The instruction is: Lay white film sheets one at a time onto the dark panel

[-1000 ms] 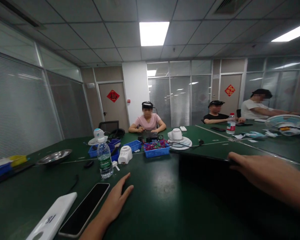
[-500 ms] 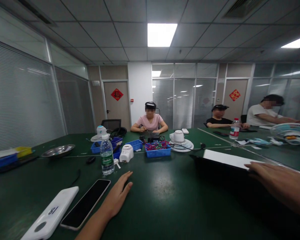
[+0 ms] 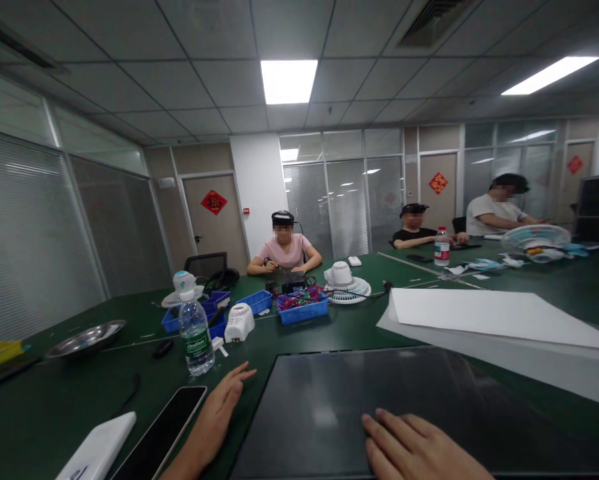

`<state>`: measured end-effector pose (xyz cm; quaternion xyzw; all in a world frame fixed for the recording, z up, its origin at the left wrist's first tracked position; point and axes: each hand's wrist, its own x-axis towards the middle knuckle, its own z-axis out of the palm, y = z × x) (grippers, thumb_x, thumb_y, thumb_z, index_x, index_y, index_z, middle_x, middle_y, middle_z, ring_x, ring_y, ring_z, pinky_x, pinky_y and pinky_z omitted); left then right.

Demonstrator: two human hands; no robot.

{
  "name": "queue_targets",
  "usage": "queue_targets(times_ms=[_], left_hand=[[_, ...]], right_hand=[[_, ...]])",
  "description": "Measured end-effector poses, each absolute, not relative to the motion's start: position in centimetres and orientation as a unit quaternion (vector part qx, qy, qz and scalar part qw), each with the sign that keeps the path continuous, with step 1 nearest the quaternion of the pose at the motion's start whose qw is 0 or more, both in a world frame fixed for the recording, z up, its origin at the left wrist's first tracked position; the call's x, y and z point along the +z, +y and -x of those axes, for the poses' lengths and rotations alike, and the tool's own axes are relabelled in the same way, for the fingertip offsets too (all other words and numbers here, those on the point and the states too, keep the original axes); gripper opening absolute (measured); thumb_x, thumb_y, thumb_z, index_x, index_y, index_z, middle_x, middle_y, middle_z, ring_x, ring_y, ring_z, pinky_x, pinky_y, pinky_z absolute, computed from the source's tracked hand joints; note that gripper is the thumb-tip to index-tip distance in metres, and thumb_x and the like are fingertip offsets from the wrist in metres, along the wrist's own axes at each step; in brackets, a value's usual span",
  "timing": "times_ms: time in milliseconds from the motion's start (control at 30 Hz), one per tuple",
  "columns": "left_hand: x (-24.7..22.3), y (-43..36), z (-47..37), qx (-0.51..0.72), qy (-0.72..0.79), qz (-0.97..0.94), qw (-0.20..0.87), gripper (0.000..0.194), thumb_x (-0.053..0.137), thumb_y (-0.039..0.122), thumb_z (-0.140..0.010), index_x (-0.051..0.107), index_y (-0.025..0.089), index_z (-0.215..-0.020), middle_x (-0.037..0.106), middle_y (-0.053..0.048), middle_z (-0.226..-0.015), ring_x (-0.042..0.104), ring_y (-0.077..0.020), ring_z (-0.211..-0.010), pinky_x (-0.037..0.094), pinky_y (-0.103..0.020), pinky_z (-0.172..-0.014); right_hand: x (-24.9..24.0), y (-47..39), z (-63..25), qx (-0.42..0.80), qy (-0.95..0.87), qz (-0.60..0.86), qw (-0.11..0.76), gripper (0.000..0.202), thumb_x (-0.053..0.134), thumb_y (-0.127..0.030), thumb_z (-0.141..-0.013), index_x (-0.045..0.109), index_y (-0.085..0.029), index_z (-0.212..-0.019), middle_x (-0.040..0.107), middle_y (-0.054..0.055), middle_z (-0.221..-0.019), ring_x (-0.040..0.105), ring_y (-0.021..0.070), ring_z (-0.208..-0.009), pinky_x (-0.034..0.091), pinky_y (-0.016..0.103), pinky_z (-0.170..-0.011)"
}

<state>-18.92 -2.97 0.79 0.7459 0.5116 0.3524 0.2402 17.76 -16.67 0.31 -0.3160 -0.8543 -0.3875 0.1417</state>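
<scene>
A dark, glossy flat panel (image 3: 319, 400) lies on the green table in front of me. My right hand (image 3: 414, 443) rests on its surface with the palm down and the fingers stretched out. To the left of the panel, my left hand (image 3: 219, 407) is over the table with its fingers spread, holding nothing. Beside that hand lie a black-screened phone (image 3: 162, 433) and a white device (image 3: 99, 447). Large white sheets (image 3: 479, 312) lie beyond the panel at the right.
A water bottle (image 3: 196, 337), a white fan part (image 3: 240, 323), a blue tray of wires (image 3: 304, 312) and a white fan (image 3: 348, 291) stand further back. A metal dish (image 3: 86, 339) is at the left. A person (image 3: 285, 248) sits opposite; two others sit at the right.
The dark panel, earlier tilted at the right under my right hand, now lies flat in front of me. My right hand has moved left onto it. The view has turned right.
</scene>
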Motion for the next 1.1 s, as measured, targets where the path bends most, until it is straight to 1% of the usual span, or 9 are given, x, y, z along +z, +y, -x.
queue_targets(times_ms=[100, 233, 333, 400, 500, 667, 800, 967, 1100], left_hand=[[1.0, -2.9, 18.7, 0.333, 0.506, -0.756, 0.25, 0.064, 0.037, 0.07, -0.089, 0.07, 0.028, -0.123, 0.055, -0.006, -0.15, 0.047, -0.0307, -0.141, 0.028, -0.054, -0.122], [0.2, -2.6, 18.4, 0.28, 0.518, -0.775, 0.228, 0.054, 0.058, 0.063, -0.082, 0.069, 0.031, -0.125, 0.049, -0.005, -0.155, 0.04, -0.0326, -0.145, 0.029, -0.054, -0.121], [-0.3, -2.6, 18.1, 0.253, 0.531, -0.785, 0.194, 0.052, 0.062, 0.059, -0.08, 0.069, 0.032, -0.125, 0.047, -0.005, -0.156, 0.034, -0.0325, -0.149, 0.025, -0.056, -0.122], [-0.4, -2.6, 17.8, 0.243, 0.543, -0.784, 0.178, 0.051, 0.06, 0.058, -0.082, 0.069, 0.032, -0.124, 0.048, -0.005, -0.155, 0.033, -0.0313, -0.149, 0.024, -0.055, -0.123], [-0.2, -2.3, 17.1, 0.233, 0.562, -0.778, 0.157, 0.047, 0.055, 0.057, -0.085, 0.071, 0.032, -0.121, 0.051, -0.004, -0.153, 0.035, -0.0302, -0.148, 0.024, -0.054, -0.123], [0.0, -1.8, 15.9, 0.218, 0.585, -0.768, 0.143, 0.047, 0.053, 0.059, -0.085, 0.074, 0.031, -0.117, 0.054, -0.003, -0.15, 0.038, -0.0313, -0.146, 0.025, -0.055, -0.122], [-0.1, -1.9, 15.5, 0.214, 0.59, -0.767, 0.131, 0.049, 0.052, 0.059, -0.084, 0.074, 0.03, -0.116, 0.054, -0.003, -0.149, 0.039, -0.0307, -0.146, 0.027, -0.053, -0.121], [0.1, -2.2, 15.8, 0.214, 0.604, -0.759, 0.117, 0.047, 0.051, 0.059, -0.084, 0.076, 0.03, -0.112, 0.057, -0.005, -0.147, 0.043, -0.0325, -0.143, 0.028, -0.055, -0.12], [-0.1, -1.9, 16.5, 0.214, 0.611, -0.755, 0.103, 0.046, 0.049, 0.058, -0.084, 0.076, 0.032, -0.111, 0.058, -0.004, -0.146, 0.047, -0.0339, -0.14, 0.028, -0.058, -0.119]], right_hand=[[-1.8, -14.5, -16.8, -0.344, -0.878, 0.299, 0.149, 0.025, 0.046, -0.026, -0.095, 0.063, -0.019, -0.111, 0.073, 0.008, -0.118, 0.072, 0.0272, -0.094, 0.056, 0.037, -0.063], [0.3, -11.6, -17.9, -0.141, -0.926, 0.325, 0.133, 0.028, 0.051, -0.043, -0.094, 0.062, -0.026, -0.115, 0.071, 0.002, -0.119, 0.069, 0.0223, -0.097, 0.056, 0.035, -0.076], [2.3, -8.3, -21.7, -0.079, -0.869, 0.471, 0.128, 0.031, 0.047, -0.034, -0.095, 0.063, -0.026, -0.12, 0.069, 0.004, -0.123, 0.062, 0.023, -0.114, 0.048, 0.041, -0.098], [2.4, -5.9, -25.4, -0.089, -0.813, 0.556, 0.149, 0.039, 0.042, -0.027, -0.095, 0.061, -0.019, -0.128, 0.059, 0.013, -0.139, 0.051, 0.0274, -0.131, 0.037, 0.047, -0.11], [1.1, -3.4, -30.8, -0.075, -0.745, 0.644, 0.159, 0.047, 0.04, -0.035, -0.097, 0.058, -0.011, -0.133, 0.058, 0.023, -0.136, 0.056, 0.032, -0.125, 0.04, 0.049, -0.104], [-0.3, -2.8, -35.1, -0.063, -0.704, 0.694, 0.137, 0.053, 0.045, -0.053, -0.095, 0.062, -0.016, -0.129, 0.066, 0.018, -0.124, 0.063, 0.0319, -0.111, 0.046, 0.042, -0.092], [0.1, -3.2, -35.2, -0.086, -0.689, 0.71, 0.117, 0.047, 0.045, -0.053, -0.096, 0.067, -0.017, -0.117, 0.068, 0.017, -0.112, 0.065, 0.0322, -0.103, 0.047, 0.044, -0.086], [0.5, -3.5, -35.6, -0.107, -0.671, 0.727, 0.103, 0.034, 0.053, -0.047, -0.097, 0.066, -0.016, -0.104, 0.067, 0.007, -0.106, 0.063, 0.0206, -0.097, 0.05, 0.043, -0.089], [0.4, -3.5, -36.4, -0.116, -0.646, 0.746, 0.117, 0.03, 0.058, -0.044, -0.096, 0.065, -0.015, -0.101, 0.067, 0.005, -0.102, 0.063, 0.0183, -0.094, 0.052, 0.041, -0.088]])
